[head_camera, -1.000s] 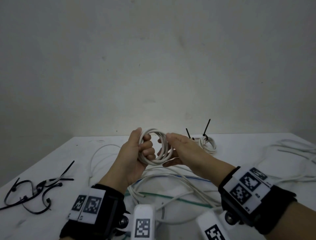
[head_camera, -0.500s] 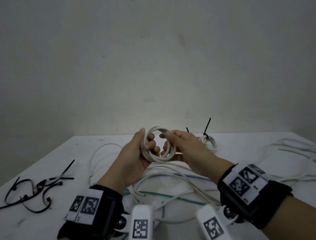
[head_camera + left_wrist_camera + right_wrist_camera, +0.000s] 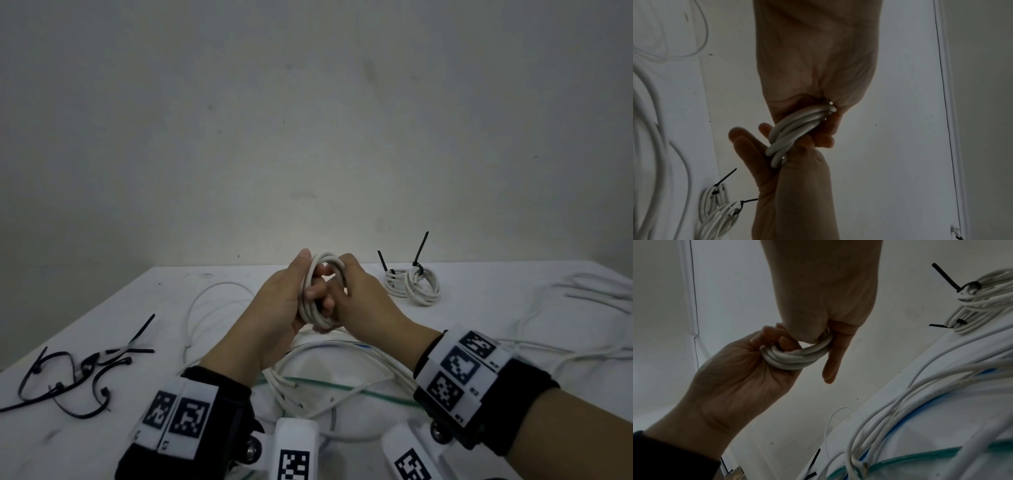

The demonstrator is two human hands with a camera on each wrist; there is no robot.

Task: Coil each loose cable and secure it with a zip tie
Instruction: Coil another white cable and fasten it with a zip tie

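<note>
A small coil of white cable (image 3: 313,301) is held up above the table between both hands. My left hand (image 3: 284,301) grips the coil's left side, fingers curled through the loops (image 3: 789,358). My right hand (image 3: 356,301) grips its right side, with thumb and fingers closed round the strands (image 3: 797,129) and one finger pointing down (image 3: 831,363). Several black zip ties (image 3: 82,373) lie loose at the table's left. Loose white cables (image 3: 342,373) lie under my wrists.
A coil of white cable bound with two black zip ties (image 3: 414,284) sits at the back right of the white table (image 3: 479,308). More loose white cable (image 3: 582,308) trails at the far right. A clear bag with green and blue strips (image 3: 325,387) lies under the cables.
My hands have drawn closer together and the coil has been squeezed from a round open ring into a tighter, narrower bundle, now turned more edge-on.
</note>
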